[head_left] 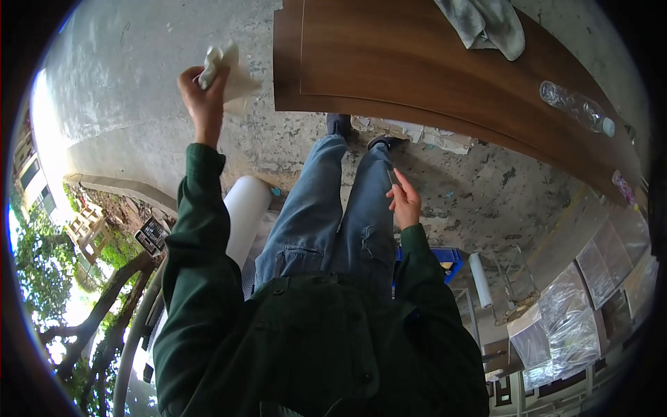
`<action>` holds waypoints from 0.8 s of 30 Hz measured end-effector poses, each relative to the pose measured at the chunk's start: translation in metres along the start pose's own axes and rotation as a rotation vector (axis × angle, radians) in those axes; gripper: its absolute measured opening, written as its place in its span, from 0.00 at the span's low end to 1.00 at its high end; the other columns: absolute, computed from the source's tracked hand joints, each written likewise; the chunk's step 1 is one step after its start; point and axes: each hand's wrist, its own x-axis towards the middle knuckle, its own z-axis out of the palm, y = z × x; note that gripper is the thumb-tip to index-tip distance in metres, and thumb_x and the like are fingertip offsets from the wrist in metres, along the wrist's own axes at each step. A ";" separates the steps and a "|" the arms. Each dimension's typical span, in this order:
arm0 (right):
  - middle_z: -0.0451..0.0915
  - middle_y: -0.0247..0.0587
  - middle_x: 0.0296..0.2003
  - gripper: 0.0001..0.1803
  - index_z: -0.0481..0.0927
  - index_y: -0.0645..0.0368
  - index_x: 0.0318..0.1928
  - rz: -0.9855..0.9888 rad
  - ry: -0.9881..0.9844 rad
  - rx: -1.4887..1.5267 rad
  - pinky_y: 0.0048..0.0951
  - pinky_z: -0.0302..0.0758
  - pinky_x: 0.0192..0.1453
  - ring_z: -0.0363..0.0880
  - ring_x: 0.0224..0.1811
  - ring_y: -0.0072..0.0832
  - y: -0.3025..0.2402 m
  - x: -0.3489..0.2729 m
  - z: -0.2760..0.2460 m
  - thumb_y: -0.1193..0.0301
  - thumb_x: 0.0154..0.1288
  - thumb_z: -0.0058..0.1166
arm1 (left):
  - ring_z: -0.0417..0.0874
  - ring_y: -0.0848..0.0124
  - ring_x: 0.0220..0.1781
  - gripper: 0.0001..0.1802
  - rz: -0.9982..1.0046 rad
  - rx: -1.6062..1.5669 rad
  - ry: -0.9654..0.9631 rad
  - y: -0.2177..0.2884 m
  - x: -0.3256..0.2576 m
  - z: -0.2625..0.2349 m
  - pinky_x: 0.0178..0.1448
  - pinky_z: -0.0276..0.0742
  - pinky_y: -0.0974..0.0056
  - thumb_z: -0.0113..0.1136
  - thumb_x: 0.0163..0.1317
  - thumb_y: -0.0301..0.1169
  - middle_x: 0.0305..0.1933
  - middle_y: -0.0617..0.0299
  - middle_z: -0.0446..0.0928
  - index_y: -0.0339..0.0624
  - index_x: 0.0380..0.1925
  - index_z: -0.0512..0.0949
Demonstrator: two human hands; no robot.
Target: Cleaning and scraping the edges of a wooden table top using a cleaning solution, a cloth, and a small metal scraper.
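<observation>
My left hand (203, 103) is raised at the far left, its fingers closed on a crumpled whitish sheet (238, 80). Motion blurs the lower part of that sheet, so I cannot tell whether it is film or cloth. In front of my left thigh's right side, my right hand (406, 203) pinches a thin, narrow item (391, 178), too small to make out. Beyond both hands lies a brown wood panel (410, 62). A grey cloth (484, 29) drapes over its far edge, and a clear plastic bottle (571, 105) lies on its right part.
A large white roll (247, 208) stands left of my legs. To the right are a blue crate (450, 258), a thinner white roll (479, 279) and plastic-wrapped boxes (559, 323). Flattened scraps (431, 135) lie on the worn concrete floor (278, 149) under the panel's near edge.
</observation>
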 end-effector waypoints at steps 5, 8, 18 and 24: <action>0.78 0.31 0.27 0.22 0.75 0.47 0.63 -0.041 -0.029 -0.026 0.18 0.67 0.22 0.66 0.18 0.12 -0.005 0.003 0.012 0.75 0.70 0.47 | 0.75 0.58 0.50 0.22 0.697 0.118 -0.465 0.040 -0.063 0.068 0.54 0.75 0.58 0.64 0.46 0.17 0.46 0.58 0.75 0.45 0.43 0.80; 0.78 0.31 0.26 0.22 0.75 0.48 0.63 -0.044 -0.029 0.042 0.19 0.67 0.22 0.66 0.19 0.12 -0.004 0.007 0.009 0.76 0.70 0.47 | 0.73 0.60 0.51 0.19 0.877 0.314 -0.757 0.032 -0.081 0.094 0.53 0.73 0.55 0.65 0.48 0.27 0.46 0.65 0.76 0.53 0.43 0.82; 0.77 0.31 0.27 0.23 0.72 0.48 0.65 -0.013 0.072 0.096 0.17 0.68 0.22 0.66 0.18 0.12 0.026 -0.008 -0.050 0.75 0.71 0.45 | 0.79 0.60 0.37 0.11 1.066 0.355 -0.760 0.071 -0.089 0.158 0.39 0.78 0.58 0.64 0.51 0.28 0.35 0.61 0.73 0.46 0.34 0.73; 0.76 0.29 0.25 0.22 0.73 0.44 0.64 0.020 0.126 0.203 0.21 0.69 0.22 0.67 0.18 0.13 0.045 -0.014 -0.100 0.73 0.72 0.46 | 0.81 0.59 0.41 0.13 1.144 0.369 -0.879 0.132 -0.139 0.261 0.41 0.80 0.58 0.64 0.51 0.29 0.39 0.60 0.75 0.47 0.37 0.72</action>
